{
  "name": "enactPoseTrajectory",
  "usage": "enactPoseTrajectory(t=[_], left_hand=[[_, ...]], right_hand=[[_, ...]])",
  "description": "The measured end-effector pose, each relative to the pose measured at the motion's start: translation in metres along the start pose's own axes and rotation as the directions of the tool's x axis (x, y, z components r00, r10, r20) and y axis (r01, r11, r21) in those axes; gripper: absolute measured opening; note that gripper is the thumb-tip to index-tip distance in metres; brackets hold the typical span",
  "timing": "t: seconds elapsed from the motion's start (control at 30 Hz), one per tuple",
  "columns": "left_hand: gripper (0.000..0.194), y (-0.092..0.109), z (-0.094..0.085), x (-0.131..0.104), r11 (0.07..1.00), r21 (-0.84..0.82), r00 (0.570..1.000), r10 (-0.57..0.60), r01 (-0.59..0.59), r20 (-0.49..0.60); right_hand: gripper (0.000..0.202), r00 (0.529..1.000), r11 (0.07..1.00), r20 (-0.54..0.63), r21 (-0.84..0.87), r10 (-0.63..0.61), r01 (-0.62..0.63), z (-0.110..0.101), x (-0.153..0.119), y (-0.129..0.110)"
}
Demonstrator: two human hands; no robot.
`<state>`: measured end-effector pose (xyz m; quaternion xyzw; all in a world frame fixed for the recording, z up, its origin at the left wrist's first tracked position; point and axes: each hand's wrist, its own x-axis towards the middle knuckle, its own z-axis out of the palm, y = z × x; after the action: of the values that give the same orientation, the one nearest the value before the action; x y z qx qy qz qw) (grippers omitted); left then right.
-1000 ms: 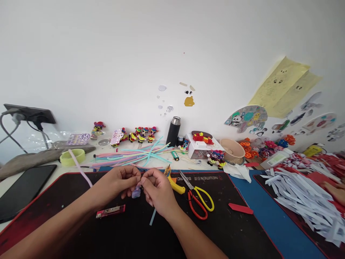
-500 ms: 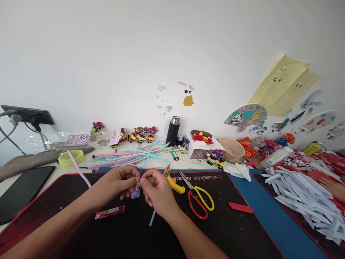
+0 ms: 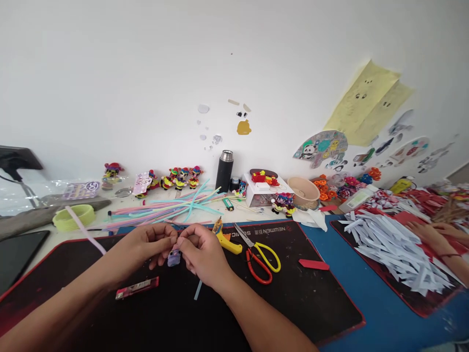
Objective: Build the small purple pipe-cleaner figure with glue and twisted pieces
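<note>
A small purple-and-pink piece (image 3: 174, 256) hangs between my hands, above the black mat (image 3: 161, 322). My left hand (image 3: 156, 244) pinches at its top, thumb against forefinger. Right beside it, my right hand (image 3: 200, 252) is also pinched, its fingertips touching those of the left at the top of the piece. A pale blue strip (image 3: 198, 290) shows below my right hand; whether it is held is hidden. Nearest on the right lie a yellow tool (image 3: 230, 244) and scissors (image 3: 258, 252) with one red and one yellow handle.
A red-and-white packet (image 3: 137, 288) and a red strip (image 3: 314, 264) lie on the mat. Behind are fuzzy stems (image 3: 164, 209), a black flask (image 3: 224, 172) and a white box (image 3: 267, 190). At right, another person's hands (image 3: 436, 238) are by white paper strips (image 3: 399, 249).
The view has swung right, so everything sits further left. My hands keep their pinch, and more of the purple piece shows. More of the other person's hands and forearm has come into view.
</note>
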<state>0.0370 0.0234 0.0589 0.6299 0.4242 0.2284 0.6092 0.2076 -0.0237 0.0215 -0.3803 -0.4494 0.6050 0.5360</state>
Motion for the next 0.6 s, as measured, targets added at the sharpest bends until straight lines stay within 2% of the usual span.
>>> enactPoseTrajectory(t=[0.23,0.6], left_hand=[[0.055,0.0095,0.0046,-0.0029,1.0,0.011,1.0,-0.019,0.019,-0.017],[0.056,0.0098,0.0041,-0.0029,0.999,0.005,0.999,-0.036,0.036,-0.013]], right_hand=[[0.021,1.0,1.0,0.003,0.002,0.002,-0.002,0.0022,-0.0001,-0.0031],[0.014,1.0,1.0,0.0,-0.015,-0.002,0.002,0.0022,-0.0002,0.0]])
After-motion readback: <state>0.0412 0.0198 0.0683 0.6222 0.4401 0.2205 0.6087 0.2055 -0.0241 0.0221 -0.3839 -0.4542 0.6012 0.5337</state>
